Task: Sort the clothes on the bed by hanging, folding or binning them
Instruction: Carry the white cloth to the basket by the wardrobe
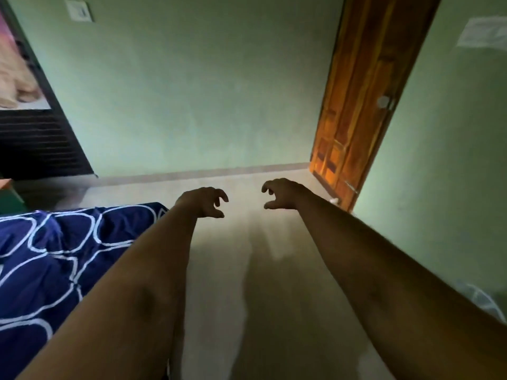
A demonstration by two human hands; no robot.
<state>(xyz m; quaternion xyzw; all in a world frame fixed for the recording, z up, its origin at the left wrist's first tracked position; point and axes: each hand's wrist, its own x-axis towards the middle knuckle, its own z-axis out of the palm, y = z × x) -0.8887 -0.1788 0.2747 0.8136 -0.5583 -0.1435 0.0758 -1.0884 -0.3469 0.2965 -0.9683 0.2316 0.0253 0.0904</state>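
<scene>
Both my arms stretch forward over the pale floor (274,311). My left hand (204,201) hangs with its fingers loosely curled and holds nothing. My right hand (279,194) faces it a short way apart, fingers loosely curled too, also holding nothing. The bed (49,256), covered in a dark blue sheet with white ring shapes, lies at the lower left beside my left forearm. No clothes show on the visible part of the bed.
A green wall (205,91) stands ahead. A wooden door (356,105) stands to the right, with its round knob (383,101). A dark louvred panel (35,144) and a picture are at the far left. A wall switch (79,10) sits high up.
</scene>
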